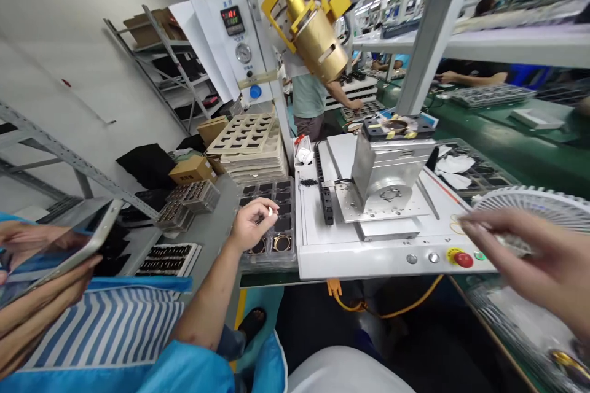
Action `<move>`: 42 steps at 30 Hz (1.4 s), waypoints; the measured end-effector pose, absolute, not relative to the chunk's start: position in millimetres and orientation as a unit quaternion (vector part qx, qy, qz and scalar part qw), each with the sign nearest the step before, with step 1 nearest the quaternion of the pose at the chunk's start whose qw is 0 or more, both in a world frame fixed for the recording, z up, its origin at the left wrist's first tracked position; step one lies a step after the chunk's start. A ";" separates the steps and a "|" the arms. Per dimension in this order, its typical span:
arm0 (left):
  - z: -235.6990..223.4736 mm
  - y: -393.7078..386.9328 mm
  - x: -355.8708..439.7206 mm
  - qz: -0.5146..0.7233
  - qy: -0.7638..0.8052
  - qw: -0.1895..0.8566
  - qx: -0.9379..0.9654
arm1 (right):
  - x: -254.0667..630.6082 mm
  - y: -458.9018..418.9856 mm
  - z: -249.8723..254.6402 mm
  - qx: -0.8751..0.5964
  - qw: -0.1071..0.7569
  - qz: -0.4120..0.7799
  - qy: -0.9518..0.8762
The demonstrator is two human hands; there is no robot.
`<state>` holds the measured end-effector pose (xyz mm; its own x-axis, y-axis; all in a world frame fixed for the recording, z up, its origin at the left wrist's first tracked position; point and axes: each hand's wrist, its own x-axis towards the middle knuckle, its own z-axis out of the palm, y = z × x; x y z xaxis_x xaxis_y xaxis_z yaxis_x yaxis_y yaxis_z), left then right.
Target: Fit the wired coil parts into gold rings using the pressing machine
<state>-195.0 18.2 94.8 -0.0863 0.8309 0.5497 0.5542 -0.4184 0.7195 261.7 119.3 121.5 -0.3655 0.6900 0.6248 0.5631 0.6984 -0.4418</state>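
Green factory workbench [516,147] runs along the R side, steel shelving [161,55] stands back L. White benchtop machine [322,252] sits ahead w/ brass-coloured cylinder head [308,37] up top, angled aluminium fixture [385,178] on its deck, red e-stop button [463,260] on front edge. Black tray [267,227] lies just L of machine, gold-rimmed round parts [282,242] in its lower pockets. Co-worker's hands [27,245] at far L hold a phone [59,245], well apart from the person's own hands. L hand [251,224], blue sleeve, hovers over tray, fingers pinching small white piece [270,211]. R hand [530,252] is beside white desk fan [534,206], fingers over its edge; blurred, can't tell if gripping or released.
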 end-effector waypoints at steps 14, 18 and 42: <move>165.5 85.6 -106.8 0.530 0.421 0.098 0.730 | 164.0 266.0 266.2 -0.273 0.304 0.146 -0.901; 213.5 134.3 -78.7 0.472 0.436 0.067 0.763 | 170.3 257.8 253.5 -0.266 0.487 0.231 -0.799; 233.0 195.6 -26.5 0.273 0.393 -0.032 0.878 | 311.1 102.3 -6.7 -0.586 0.387 0.442 -0.559</move>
<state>-26.5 195.6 233.0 0.5421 0.6723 0.5041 0.7070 -0.6891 0.1588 311.1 102.3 -6.7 -0.0152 0.9963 -0.0850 0.3128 -0.0760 -0.9468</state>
